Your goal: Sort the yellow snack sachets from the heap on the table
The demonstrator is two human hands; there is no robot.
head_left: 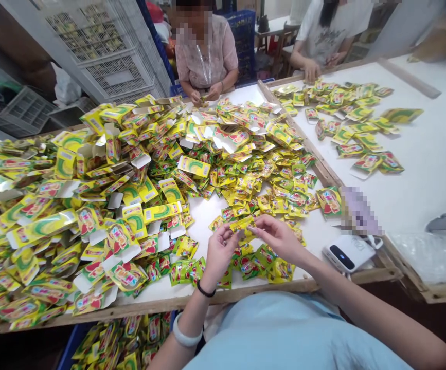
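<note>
Both my hands meet over the front of the white table (203,210). Between them is a small yellow packet (242,226), pinched at its left side by my left hand (220,249) and at its right side by my right hand (279,236). Under and around my hands lie loose green and yellow packets (249,264). Left of my hands rises a big heap of flat yellow cartons (134,218), several with white end flaps open. Beyond my hands is a pile of small packets (246,187).
A power bank (348,254) and a blurred-out phone-like item (357,210) lie by the wooden divider (307,146) on the right. Two people (207,54) work across the table. A blue crate (68,349) of cartons stands below the front edge. White crates (110,67) are stacked behind.
</note>
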